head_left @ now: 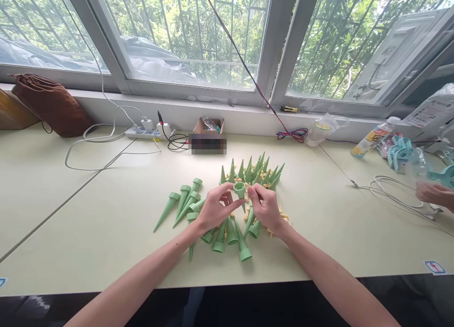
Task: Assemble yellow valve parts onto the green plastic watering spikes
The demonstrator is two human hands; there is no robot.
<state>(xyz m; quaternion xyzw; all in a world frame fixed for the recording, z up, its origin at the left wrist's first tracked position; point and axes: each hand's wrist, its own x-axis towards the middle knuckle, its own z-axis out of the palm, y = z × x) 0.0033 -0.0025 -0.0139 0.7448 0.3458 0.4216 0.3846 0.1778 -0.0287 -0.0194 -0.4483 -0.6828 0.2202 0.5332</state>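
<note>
My left hand [218, 208] pinches a green plant watering spike [240, 190] between thumb and fingers, its wide threaded collar up and its point down. Right beside that collar, my right hand [265, 206] is closed in a pinch; whatever is in its fingertips is too small to make out. Beyond both hands, several green spikes [248, 171] stand points up among small yellow valve pieces [283, 218]. More loose spikes [183, 199] lie to the left, and others [231, 232] lie below my hands with their collars toward me.
Behind the work stand a small cardboard box [216, 124] and a power strip [142, 132] with cables. A brown drawstring bag [53, 105] lies far left. On the right are a bottle [372, 138], teal clamps [400, 152], a coiled white cable [393, 190] and another person's hand [434, 193].
</note>
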